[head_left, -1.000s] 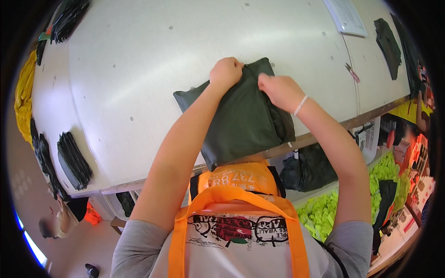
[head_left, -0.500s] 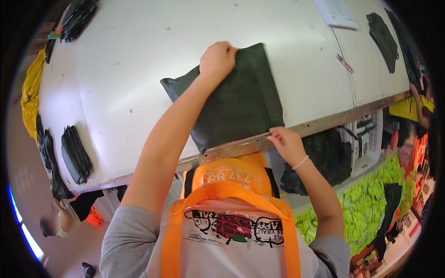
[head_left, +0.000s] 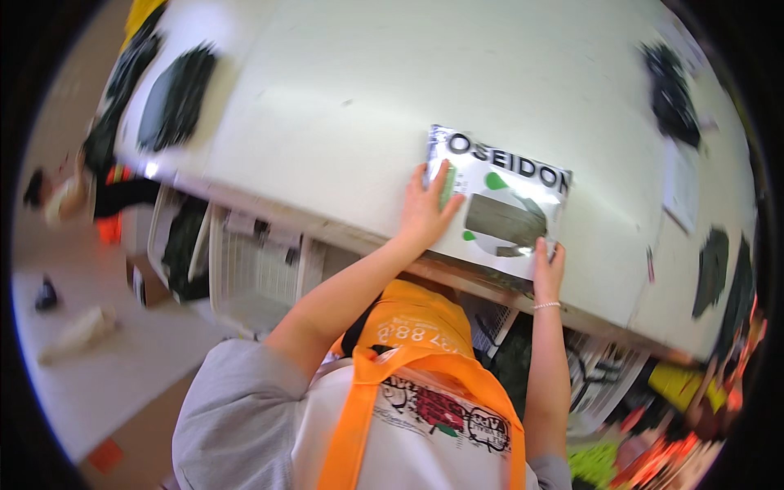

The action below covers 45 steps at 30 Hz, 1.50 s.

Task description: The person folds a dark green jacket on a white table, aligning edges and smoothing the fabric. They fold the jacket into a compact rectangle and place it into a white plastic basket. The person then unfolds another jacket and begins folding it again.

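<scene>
One flat white packet point(head_left: 523, 181), marked with green shapes and windowed over dark contents, is laid at the near edge of the bench point(head_left: 351, 151). Judged light, soft and slick; best taken by its side edges. Left grip point(head_left: 426, 214): fingers spread wide, rested on the packet's left side. Right grip point(head_left: 549, 271): set at the near right corner; whether it is pinched cannot be told. Dark folded stack point(head_left: 178, 96): placed toward the bench's left end. Dark bundle point(head_left: 674, 96): placed toward its right end.
</scene>
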Each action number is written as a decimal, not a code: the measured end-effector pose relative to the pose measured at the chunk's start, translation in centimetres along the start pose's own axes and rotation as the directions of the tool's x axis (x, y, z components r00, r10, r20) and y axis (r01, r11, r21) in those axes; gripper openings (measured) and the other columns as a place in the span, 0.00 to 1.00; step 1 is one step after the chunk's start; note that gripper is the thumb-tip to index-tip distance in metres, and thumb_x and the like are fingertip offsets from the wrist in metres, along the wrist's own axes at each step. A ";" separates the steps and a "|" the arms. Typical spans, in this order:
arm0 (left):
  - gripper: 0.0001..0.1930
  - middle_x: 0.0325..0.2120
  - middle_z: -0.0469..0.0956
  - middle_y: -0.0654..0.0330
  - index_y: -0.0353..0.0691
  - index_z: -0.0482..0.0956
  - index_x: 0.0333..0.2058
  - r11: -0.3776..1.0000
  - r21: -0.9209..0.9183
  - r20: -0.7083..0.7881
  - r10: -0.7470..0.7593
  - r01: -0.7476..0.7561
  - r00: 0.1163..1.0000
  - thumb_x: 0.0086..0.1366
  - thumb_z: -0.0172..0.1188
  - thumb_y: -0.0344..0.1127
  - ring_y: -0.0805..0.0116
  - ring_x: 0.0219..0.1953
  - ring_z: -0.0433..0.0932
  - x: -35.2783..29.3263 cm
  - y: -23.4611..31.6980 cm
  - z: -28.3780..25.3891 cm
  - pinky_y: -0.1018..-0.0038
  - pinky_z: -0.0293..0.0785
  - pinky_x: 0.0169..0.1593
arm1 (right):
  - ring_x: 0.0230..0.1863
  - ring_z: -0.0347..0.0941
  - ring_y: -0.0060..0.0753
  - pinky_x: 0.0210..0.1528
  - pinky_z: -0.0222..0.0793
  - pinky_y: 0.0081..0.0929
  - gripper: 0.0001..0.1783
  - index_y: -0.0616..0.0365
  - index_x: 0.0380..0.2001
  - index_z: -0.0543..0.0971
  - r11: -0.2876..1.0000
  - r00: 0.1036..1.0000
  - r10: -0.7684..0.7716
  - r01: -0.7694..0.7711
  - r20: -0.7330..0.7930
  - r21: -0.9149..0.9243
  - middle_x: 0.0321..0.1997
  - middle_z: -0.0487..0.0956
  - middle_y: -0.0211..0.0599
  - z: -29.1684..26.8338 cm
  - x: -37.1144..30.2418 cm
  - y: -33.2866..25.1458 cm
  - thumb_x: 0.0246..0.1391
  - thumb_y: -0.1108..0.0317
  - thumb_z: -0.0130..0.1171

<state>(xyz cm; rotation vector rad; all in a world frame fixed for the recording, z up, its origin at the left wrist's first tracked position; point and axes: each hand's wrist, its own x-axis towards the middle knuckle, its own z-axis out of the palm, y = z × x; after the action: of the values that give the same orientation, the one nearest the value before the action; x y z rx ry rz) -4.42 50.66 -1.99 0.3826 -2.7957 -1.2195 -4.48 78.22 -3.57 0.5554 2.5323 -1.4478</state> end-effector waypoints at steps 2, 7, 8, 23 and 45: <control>0.43 0.60 0.54 0.42 0.39 0.52 0.65 0.988 -0.155 -0.155 -0.044 0.020 0.987 0.58 0.62 0.52 0.43 0.59 0.59 -2.3 -2.9 -1.0 0.58 0.61 0.60 | 0.50 0.70 0.39 0.55 0.62 0.31 0.31 0.68 0.52 0.69 0.997 0.995 -0.077 0.077 0.060 -0.012 0.49 0.75 0.48 1.8 -1.5 -0.9 0.58 0.51 0.56; 0.46 0.54 0.61 0.44 0.41 0.49 0.66 0.894 -0.190 -0.197 -0.439 0.405 0.877 0.56 0.63 0.54 0.45 0.56 0.64 -10.3 -9.5 -9.8 0.60 0.64 0.56 | 0.50 0.69 0.45 0.55 0.62 0.35 0.28 0.67 0.52 0.70 0.948 0.904 -0.249 0.301 0.347 -0.102 0.48 0.74 0.50 10.5 -6.3 -3.4 0.60 0.53 0.53; 0.46 0.53 0.62 0.44 0.43 0.48 0.66 0.834 -0.258 -0.167 -0.536 0.488 0.828 0.56 0.63 0.53 0.45 0.54 0.66 -12.6 -11.4 -12.1 0.60 0.65 0.55 | 0.50 0.69 0.47 0.55 0.61 0.36 0.28 0.66 0.53 0.69 0.919 0.861 -0.271 0.364 0.430 -0.152 0.48 0.73 0.51 12.6 -8.7 -5.0 0.60 0.53 0.53; 0.45 0.66 0.51 0.47 0.39 0.45 0.67 0.090 -0.869 -0.161 -0.981 0.487 -0.106 0.63 0.50 0.63 0.52 0.67 0.52 -44.7 -40.9 -38.8 0.62 0.52 0.65 | 0.65 0.56 0.61 0.63 0.58 0.42 0.47 0.64 0.65 0.53 0.570 0.242 -0.239 0.819 0.940 -0.066 0.66 0.54 0.66 57.7 -41.5 -11.2 0.52 0.45 0.57; 0.18 0.41 0.74 0.56 0.36 0.71 0.52 0.926 -0.205 -0.151 0.290 -0.317 0.945 0.62 0.54 0.24 0.66 0.41 0.73 -13.5 -16.1 -12.9 0.74 0.69 0.45 | 0.46 0.74 0.55 0.49 0.70 0.42 0.18 0.62 0.41 0.77 0.753 0.836 0.543 -0.442 0.081 -0.487 0.43 0.79 0.51 4.9 -35.7 27.4 0.57 0.58 0.53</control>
<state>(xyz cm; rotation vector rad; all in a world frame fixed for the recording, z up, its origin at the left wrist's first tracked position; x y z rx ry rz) 13.90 34.36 -4.47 0.0023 -2.4609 -1.3674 39.05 78.28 -16.13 0.8455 2.1903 -0.6568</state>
